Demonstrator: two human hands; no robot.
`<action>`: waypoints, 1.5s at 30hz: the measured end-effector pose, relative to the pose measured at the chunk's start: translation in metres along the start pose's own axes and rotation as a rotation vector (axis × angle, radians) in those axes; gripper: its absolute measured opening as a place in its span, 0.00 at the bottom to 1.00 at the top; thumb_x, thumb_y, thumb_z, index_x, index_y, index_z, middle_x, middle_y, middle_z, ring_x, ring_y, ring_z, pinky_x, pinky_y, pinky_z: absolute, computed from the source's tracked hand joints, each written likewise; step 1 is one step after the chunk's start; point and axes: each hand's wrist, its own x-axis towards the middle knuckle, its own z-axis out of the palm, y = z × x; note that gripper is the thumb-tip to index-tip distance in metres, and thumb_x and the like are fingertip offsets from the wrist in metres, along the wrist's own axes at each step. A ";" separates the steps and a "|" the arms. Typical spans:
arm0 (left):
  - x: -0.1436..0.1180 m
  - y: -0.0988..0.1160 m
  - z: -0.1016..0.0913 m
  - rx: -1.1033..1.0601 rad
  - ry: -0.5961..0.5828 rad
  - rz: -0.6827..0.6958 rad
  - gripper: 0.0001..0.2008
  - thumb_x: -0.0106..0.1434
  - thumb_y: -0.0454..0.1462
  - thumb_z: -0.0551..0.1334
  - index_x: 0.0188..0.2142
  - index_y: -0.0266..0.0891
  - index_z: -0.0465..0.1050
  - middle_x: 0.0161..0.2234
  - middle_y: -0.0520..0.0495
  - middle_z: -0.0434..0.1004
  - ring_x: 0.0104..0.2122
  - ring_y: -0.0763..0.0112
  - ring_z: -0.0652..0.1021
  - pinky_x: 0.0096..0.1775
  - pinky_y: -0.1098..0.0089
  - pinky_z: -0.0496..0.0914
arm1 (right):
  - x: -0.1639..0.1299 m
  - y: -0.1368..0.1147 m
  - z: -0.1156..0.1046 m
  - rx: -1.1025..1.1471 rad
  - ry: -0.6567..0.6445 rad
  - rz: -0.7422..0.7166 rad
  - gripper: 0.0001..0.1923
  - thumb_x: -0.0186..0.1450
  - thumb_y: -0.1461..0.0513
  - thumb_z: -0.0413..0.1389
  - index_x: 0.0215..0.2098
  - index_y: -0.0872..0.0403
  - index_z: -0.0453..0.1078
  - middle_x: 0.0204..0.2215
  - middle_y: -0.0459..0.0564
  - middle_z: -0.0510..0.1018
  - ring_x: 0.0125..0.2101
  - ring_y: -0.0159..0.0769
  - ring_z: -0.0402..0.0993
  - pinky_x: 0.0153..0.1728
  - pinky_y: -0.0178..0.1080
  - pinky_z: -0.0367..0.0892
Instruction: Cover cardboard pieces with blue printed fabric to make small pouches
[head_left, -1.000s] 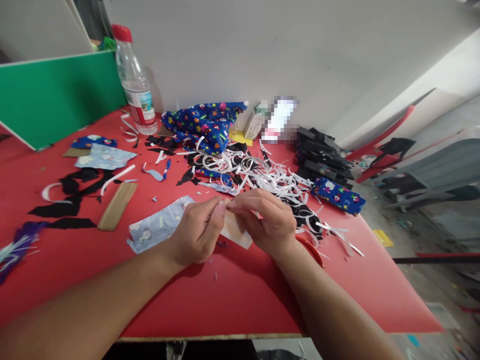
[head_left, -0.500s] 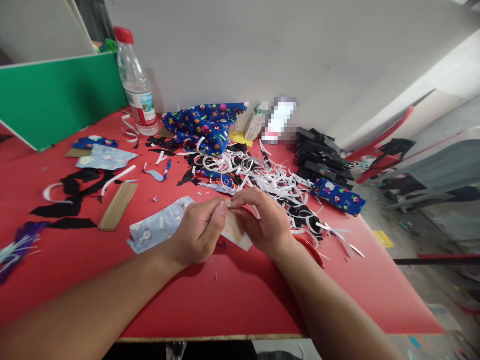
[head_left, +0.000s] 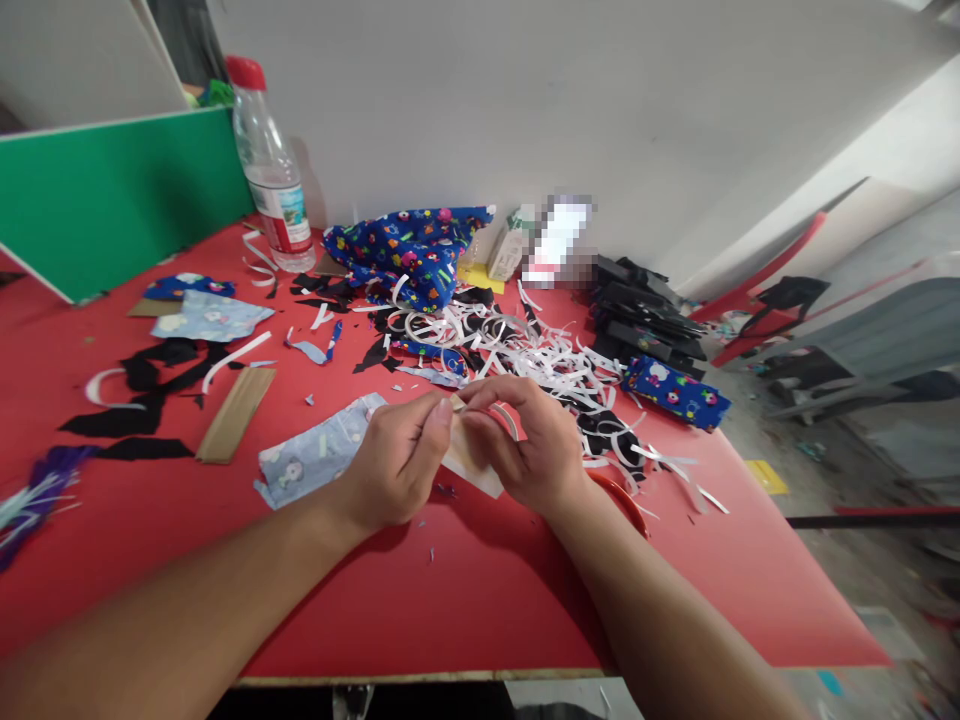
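My left hand (head_left: 405, 455) is closed, its thumb and fingers pinching the upper end of a pale, flat tan-and-white strip (head_left: 476, 465). My right hand (head_left: 529, 440) is closed too, fingertips pressed together at that same end, touching the left fingertips. What exactly lies between the right fingertips is too small to make out. The strip slants down between the hands above the red table (head_left: 420, 610). A light-blue patterned fabric piece (head_left: 315, 455) lies flat beside my left hand. Partly hidden by my right wrist is a curved orange-red handle (head_left: 622, 500).
White paper strips (head_left: 525, 350) and black scraps are heaped beyond my hands. Blue patterned cloth (head_left: 420, 255), a bottle (head_left: 277, 180) and a blurred phone (head_left: 559, 240) stand or lie by the wall. Black folded pieces (head_left: 645, 310) and a blue patterned piece (head_left: 675, 392) are at right; cardboard (head_left: 236, 415) at left.
My right fingers have shifted very slightly at the strip's end, and the curled white band behind them shows a little more. Otherwise the scene is almost the same.
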 end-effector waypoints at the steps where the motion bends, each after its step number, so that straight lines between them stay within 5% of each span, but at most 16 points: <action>1: 0.000 0.001 0.000 0.005 0.001 -0.009 0.19 0.79 0.39 0.50 0.29 0.42 0.60 0.21 0.57 0.60 0.20 0.76 0.64 0.25 0.70 0.59 | 0.000 -0.002 0.000 -0.036 0.016 0.005 0.05 0.72 0.63 0.59 0.46 0.49 0.73 0.38 0.48 0.86 0.36 0.36 0.83 0.40 0.40 0.76; 11: 0.000 0.006 0.003 0.014 -0.011 -0.048 0.14 0.79 0.37 0.51 0.36 0.41 0.69 0.27 0.53 0.79 0.25 0.75 0.77 0.30 0.74 0.70 | -0.002 -0.007 0.010 -0.177 0.101 -0.025 0.14 0.71 0.65 0.59 0.52 0.52 0.81 0.43 0.53 0.89 0.39 0.43 0.88 0.38 0.46 0.82; 17: 0.001 0.006 0.005 -0.073 -0.036 -0.124 0.15 0.80 0.40 0.50 0.36 0.42 0.68 0.26 0.53 0.78 0.23 0.73 0.78 0.27 0.73 0.70 | -0.002 -0.004 0.011 -0.218 0.078 -0.037 0.13 0.73 0.65 0.57 0.49 0.50 0.83 0.43 0.51 0.89 0.39 0.43 0.89 0.38 0.46 0.81; 23: 0.004 0.005 0.005 -0.235 -0.053 -0.180 0.17 0.79 0.43 0.50 0.33 0.42 0.64 0.24 0.55 0.70 0.20 0.76 0.67 0.22 0.73 0.63 | -0.002 -0.004 0.010 -0.221 0.057 -0.036 0.13 0.71 0.64 0.59 0.52 0.54 0.81 0.44 0.54 0.89 0.42 0.45 0.88 0.42 0.48 0.81; 29: 0.003 0.004 0.006 -0.218 -0.071 -0.198 0.18 0.79 0.43 0.51 0.32 0.42 0.64 0.26 0.52 0.72 0.22 0.74 0.70 0.24 0.73 0.65 | -0.002 -0.002 0.009 -0.234 0.065 -0.025 0.11 0.73 0.65 0.57 0.46 0.49 0.82 0.43 0.50 0.89 0.40 0.43 0.88 0.40 0.48 0.80; 35: 0.003 0.002 0.008 -0.388 -0.091 -0.293 0.18 0.78 0.48 0.52 0.39 0.41 0.71 0.30 0.50 0.75 0.20 0.74 0.70 0.22 0.72 0.66 | -0.002 -0.006 0.009 -0.168 0.110 0.040 0.12 0.70 0.63 0.61 0.52 0.48 0.77 0.44 0.51 0.89 0.40 0.42 0.87 0.41 0.46 0.79; 41: -0.001 0.001 0.006 -0.310 -0.139 -0.235 0.17 0.79 0.46 0.50 0.46 0.40 0.74 0.34 0.46 0.79 0.32 0.65 0.79 0.39 0.65 0.77 | -0.001 -0.010 0.012 0.036 0.122 0.278 0.02 0.71 0.62 0.62 0.39 0.47 0.74 0.44 0.48 0.88 0.42 0.42 0.85 0.47 0.48 0.77; 45: -0.001 0.002 0.005 -0.256 -0.152 -0.190 0.16 0.79 0.44 0.50 0.47 0.39 0.74 0.36 0.46 0.80 0.34 0.66 0.79 0.39 0.66 0.74 | -0.003 -0.008 0.014 0.019 0.107 0.258 0.03 0.73 0.61 0.60 0.39 0.47 0.73 0.44 0.48 0.87 0.43 0.42 0.83 0.50 0.50 0.73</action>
